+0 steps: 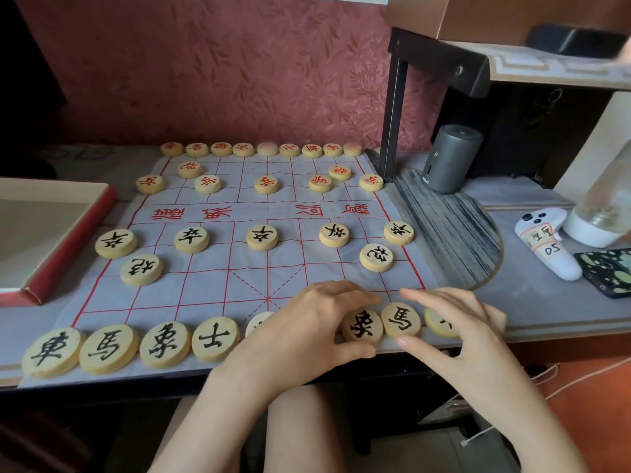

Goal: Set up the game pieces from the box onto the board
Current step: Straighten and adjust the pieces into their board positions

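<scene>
A cloth Chinese chess board with red lines lies on the table. Red-lettered round wooden pieces fill the far rows. Black-lettered pieces stand in the near rows, several along the front edge. My left hand rests over the front row, its fingertips and thumb at the elephant piece. My right hand hovers with spread fingers around the horse piece and partly covers the corner piece. One piece is half hidden under my left hand.
The red game box lies open at the left, its inside showing nothing. To the right stand a grey cylinder, a white controller, a bottle and a dark phone. A black shelf frame rises behind the board's right corner.
</scene>
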Available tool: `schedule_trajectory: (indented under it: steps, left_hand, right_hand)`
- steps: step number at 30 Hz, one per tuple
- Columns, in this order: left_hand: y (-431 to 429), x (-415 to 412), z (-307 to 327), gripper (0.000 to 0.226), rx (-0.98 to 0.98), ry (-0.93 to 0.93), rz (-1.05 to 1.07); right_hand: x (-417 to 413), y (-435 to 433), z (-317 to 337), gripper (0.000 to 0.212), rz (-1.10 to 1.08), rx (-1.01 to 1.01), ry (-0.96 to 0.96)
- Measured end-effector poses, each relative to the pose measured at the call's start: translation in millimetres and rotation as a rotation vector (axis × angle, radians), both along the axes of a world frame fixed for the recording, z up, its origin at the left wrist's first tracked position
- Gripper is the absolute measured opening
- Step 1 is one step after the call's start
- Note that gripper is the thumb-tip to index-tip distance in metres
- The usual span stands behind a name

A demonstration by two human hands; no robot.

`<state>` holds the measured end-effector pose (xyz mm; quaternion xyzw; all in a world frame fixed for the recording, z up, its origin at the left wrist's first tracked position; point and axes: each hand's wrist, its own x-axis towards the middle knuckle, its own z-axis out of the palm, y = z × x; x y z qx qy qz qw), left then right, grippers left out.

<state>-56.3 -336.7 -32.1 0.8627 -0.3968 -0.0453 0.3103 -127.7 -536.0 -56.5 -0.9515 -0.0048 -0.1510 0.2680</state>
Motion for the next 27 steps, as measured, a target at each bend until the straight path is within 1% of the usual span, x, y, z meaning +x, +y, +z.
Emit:
schedule_trajectory:
  steps: [3,6,11,14,16,19,22,27]
  left_hand:
    - [0,2,-2,0.049,0.009,0.008,0.012]
    - [-1,4,-4,0.053,0.006,0.012,0.043]
    - [-2,1,-7,0.056,0.009,-0.045,0.107]
    - [-3,0,-9,0.059,0.014,-0.061,0.105]
    - [-3,0,-10,0.062,0.022,-0.062,0.096]
    - [-2,1,-11,0.057,0.022,-0.067,0.093]
    - [-3,2,-12,0.051,0.016,-0.05,0.106]
    - [-5,2,-14,0.05,0.008,-0.043,0.11]
  right_hand:
    - [1,1,-1,0.047,0.006,-0.002,0.013]
    - [3,2,-1,0.039,0.049,-0.043,-0.029]
    - [6,0,-3,0.044,0.047,-0.06,-0.034]
    - [4,0,-1,0.041,0.042,-0.027,-0.028]
    - [3,0,0,0.049,0.041,0.0,-0.013]
    - [3,-2,-2,0.05,0.02,0.012,0.019]
    - [3,-3,-4,0.046,0.027,0.014,0.038]
    - [2,-3,-3,0.052,0.079,0.037,0.09]
